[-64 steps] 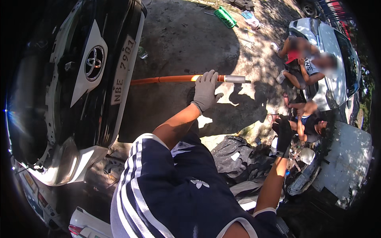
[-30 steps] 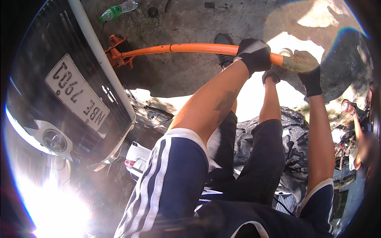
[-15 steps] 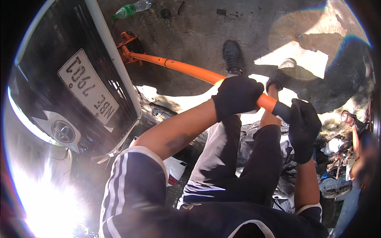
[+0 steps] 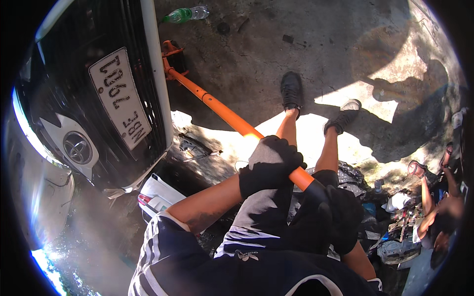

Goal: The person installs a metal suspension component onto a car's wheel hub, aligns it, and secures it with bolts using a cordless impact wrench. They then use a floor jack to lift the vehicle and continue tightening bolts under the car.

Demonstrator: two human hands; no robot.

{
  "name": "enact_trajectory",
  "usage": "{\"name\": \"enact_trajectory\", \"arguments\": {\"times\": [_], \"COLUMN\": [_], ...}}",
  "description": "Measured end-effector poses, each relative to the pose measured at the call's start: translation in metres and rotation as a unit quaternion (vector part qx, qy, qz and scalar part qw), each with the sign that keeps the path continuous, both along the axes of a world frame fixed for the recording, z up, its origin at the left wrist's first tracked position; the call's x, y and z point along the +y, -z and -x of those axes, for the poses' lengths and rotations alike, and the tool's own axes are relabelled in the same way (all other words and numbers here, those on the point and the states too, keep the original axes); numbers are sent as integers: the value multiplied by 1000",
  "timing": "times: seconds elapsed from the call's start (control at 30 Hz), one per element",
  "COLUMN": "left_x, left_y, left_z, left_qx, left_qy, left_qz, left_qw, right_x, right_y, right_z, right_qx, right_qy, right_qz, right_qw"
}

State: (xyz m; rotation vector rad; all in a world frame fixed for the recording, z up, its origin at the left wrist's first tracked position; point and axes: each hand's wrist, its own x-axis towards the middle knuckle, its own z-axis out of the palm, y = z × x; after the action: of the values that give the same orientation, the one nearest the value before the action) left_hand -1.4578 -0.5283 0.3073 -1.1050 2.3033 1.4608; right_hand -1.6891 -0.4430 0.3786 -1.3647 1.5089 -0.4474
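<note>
A long orange jack handle (image 4: 227, 116) slants from the upper left down toward my lap. It joins an orange floor jack (image 4: 173, 56), partly hidden by the car (image 4: 163, 93). My left hand (image 4: 271, 165), in a black glove, is wrapped around the handle's lower part. Beyond it a short orange stretch shows before the black grip end (image 4: 318, 190). Around that end my right hand (image 4: 341, 212), also black-gloved, is closed; its fingers blend into my dark trousers.
At left stands the car's front with a white plate (image 4: 118, 98) and a round emblem (image 4: 77, 148). A green-capped plastic bottle (image 4: 185, 14) lies on the concrete. Another person (image 4: 439, 217) sits at the right beside assorted parts (image 4: 402, 227). A white lamp-like piece (image 4: 160, 192) lies near my left arm.
Both hands have come down and toward my body with the handle, which now slopes more steeply. The view has shifted too, with the car appearing farther right.
</note>
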Motion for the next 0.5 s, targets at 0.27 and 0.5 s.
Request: {"name": "enact_trajectory", "arguments": {"times": [0.27,0.5], "left_x": [11,4], "left_y": [139,149], "left_z": [66,86], "left_qx": [-9,-113], "left_qy": [-71,-85], "left_qz": [66,90], "left_qw": [995,986], "right_x": [16,40], "right_y": [177,264], "right_z": [57,144], "right_qx": [36,187], "right_qy": [208,-96], "right_qz": [-42,54], "right_qw": [977,976]}}
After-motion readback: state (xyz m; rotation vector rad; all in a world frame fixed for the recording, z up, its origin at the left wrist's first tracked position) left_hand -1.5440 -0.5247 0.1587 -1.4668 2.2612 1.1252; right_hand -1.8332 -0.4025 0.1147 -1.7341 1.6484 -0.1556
